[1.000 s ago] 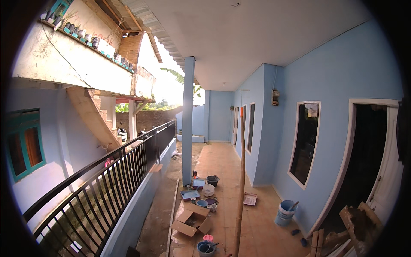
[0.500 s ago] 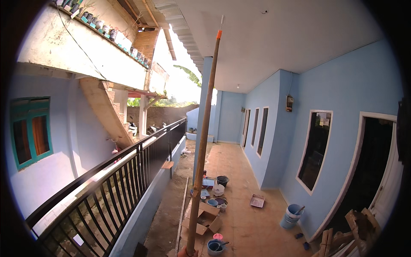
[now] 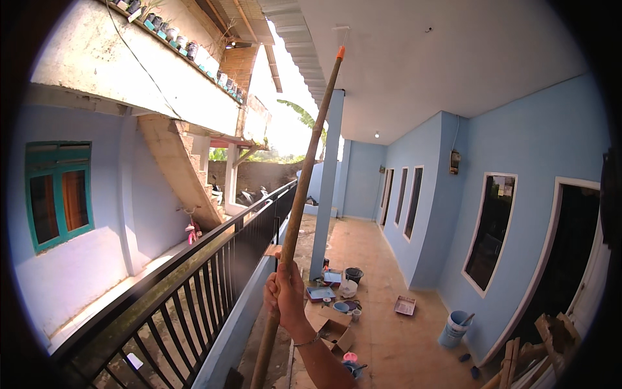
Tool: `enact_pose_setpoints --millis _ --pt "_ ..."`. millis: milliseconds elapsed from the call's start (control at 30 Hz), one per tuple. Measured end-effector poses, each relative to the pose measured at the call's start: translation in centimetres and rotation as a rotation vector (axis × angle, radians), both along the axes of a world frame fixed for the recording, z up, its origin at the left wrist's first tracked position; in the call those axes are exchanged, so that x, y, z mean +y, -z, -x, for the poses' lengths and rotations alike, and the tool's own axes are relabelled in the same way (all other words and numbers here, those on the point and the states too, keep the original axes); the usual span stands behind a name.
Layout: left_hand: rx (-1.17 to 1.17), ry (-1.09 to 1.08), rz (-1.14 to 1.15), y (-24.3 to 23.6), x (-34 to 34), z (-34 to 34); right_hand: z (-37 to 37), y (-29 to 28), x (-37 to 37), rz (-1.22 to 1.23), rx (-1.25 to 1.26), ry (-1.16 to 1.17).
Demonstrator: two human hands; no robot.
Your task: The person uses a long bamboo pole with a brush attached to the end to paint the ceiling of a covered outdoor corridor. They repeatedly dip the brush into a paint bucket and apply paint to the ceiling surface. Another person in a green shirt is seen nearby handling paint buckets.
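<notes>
My right hand (image 3: 285,292) is wrapped round a long wooden pole (image 3: 304,201), with a bracelet (image 3: 309,340) at the wrist. The pole slants up and away, leaning to the right at its top. An orange sleeve (image 3: 341,53) joins it to a pale paint roller (image 3: 341,29), which is small in view and looks to be at or close to the white ceiling (image 3: 402,71). The pole's lower end runs out of the picture. My left hand is not in view.
Left runs a black metal railing (image 3: 214,259). A blue post (image 3: 329,188) stands just beyond the pole. On the tiled floor are paint trays (image 3: 405,305), a cardboard box (image 3: 337,334), a black bucket (image 3: 354,275) and a pale blue bucket (image 3: 455,329). Scrap wood (image 3: 544,343) lies lower right.
My right hand and forearm have come into view, gripping the pole higher up. The pole now tilts more to the right at its top, and the whole view has shifted slightly.
</notes>
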State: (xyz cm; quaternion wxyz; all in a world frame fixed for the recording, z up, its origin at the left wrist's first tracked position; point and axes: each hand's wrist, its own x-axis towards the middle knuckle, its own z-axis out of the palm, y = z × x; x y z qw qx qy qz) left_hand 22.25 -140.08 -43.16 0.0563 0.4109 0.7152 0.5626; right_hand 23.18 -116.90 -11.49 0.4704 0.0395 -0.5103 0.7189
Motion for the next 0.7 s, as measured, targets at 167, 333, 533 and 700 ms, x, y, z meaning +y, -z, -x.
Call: enact_pose_setpoints --millis 167,333,533,700 --pt "-0.194 0.132 0.050 -5.4 -2.3 1.2 2.7 -6.0 1.4 0.000 0.035 -0.042" --pt "-0.068 0.101 -0.002 -10.3 -1.9 1.9 4.4 -11.0 2.5 -0.002 0.035 -0.055" --pt "-0.150 0.077 -0.094 -12.5 -0.2 3.8 6.6 -13.7 4.2 0.009 0.058 -0.098" --pt "-0.214 0.072 -0.187 -13.5 2.4 5.8 9.0 -14.9 6.9 -0.049 0.098 -0.132"
